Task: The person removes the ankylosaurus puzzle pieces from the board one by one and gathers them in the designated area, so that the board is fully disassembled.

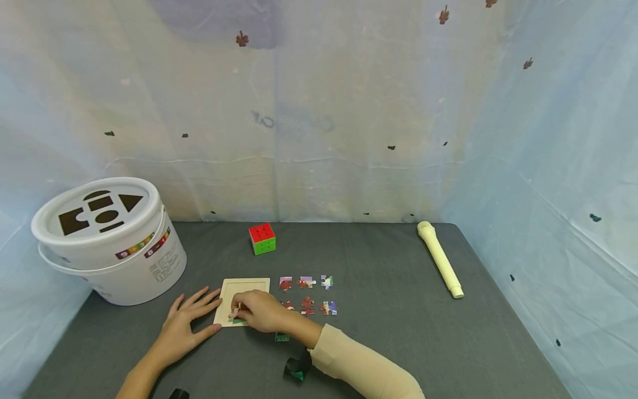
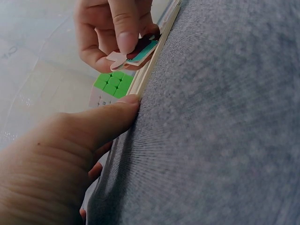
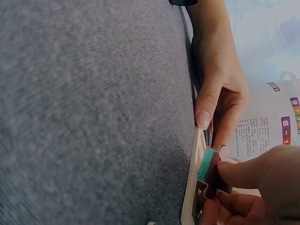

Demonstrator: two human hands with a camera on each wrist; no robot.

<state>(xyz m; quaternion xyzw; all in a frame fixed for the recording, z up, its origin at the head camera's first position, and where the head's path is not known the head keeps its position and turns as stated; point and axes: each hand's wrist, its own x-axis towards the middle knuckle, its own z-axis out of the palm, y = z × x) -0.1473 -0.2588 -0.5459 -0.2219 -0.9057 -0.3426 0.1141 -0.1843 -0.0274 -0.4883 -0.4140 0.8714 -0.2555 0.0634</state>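
A shallow wooden puzzle tray (image 1: 245, 284) lies on the grey table in the head view. My left hand (image 1: 180, 328) has its fingers spread, with fingertips and thumb at the tray's left side. In the left wrist view the left thumb (image 2: 110, 117) presses on the tray edge. Over the tray, my right hand (image 1: 266, 310) pinches a jigsaw piece (image 2: 143, 50) between thumb and fingers. That piece, dark red and teal with a pale tab, is tilted close above the tray in the right wrist view. A green patch (image 1: 239, 321) shows below the right hand.
Several loose jigsaw pieces (image 1: 307, 306) lie in rows right of the tray, one green piece (image 1: 282, 337) by the right wrist. Behind stands a red and green puzzle cube (image 1: 262, 239). White stacked buckets (image 1: 166, 271) stand left; a pale yellow tube (image 1: 441, 260) lies far right.
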